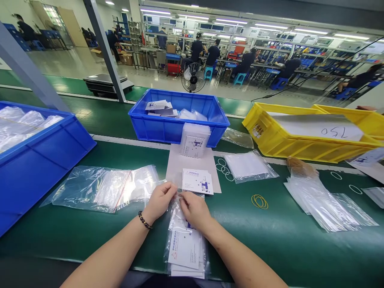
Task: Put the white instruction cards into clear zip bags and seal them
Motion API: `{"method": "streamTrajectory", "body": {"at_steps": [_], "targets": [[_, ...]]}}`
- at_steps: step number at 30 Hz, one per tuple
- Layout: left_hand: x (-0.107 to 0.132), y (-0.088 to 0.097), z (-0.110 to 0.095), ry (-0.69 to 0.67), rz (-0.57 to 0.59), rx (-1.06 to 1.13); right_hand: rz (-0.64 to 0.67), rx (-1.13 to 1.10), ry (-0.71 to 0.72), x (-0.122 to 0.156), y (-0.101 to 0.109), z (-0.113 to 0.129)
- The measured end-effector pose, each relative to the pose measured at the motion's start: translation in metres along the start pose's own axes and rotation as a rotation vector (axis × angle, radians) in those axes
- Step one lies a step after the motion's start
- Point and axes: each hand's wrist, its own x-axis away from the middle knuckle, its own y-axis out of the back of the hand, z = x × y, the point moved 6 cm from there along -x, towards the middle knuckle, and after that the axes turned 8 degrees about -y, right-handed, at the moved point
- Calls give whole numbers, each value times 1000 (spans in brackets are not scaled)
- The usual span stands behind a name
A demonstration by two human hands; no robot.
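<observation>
My left hand [161,199], with a beaded bracelet at the wrist, is closed in a pinch at the top end of a clear plastic bag [175,218]. Beside it, the fingers of my right hand [195,211] pinch the same end. Below them, bagged printed cards [185,250] lie in a small overlapping pile at the table's front edge. Just beyond my fingertips is a short stack of white printed cards [196,181] on a grey sheet [174,164]. Behind that stack, more cards in clear sleeves [195,140] lean against a blue bin [177,130].
To the left lie flat clear bags [114,188] and a blue bin of bagged items [75,138]. To the right are a packet [249,165], white rings [223,168], yellow rubber bands [259,201], a bundle of clear sleeves [324,200] and a yellow bin [288,148]. People sit farther back.
</observation>
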Motion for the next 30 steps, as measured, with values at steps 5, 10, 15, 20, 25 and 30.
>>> {"method": "streamTrajectory", "body": {"at_steps": [5, 10, 15, 20, 25, 30], "targets": [[2, 9, -32, -404, 165, -259, 235, -375, -16, 0, 23, 2], [2, 7, -12, -102, 441, -385, 578, -410, -18, 8, 38, -9], [4, -2, -3, 47, 513, -243, 255, -167, -18, -4, 57, -31], [6, -7, 2, 121, 476, -76, -110, 297, -228, -14, 64, -66], [8, -16, 6, 151, 484, -20, -145, 246, -526, -17, 68, -96], [10, -24, 4, 117, 514, -73, -357, -209, -613, -14, 81, -105]]}}
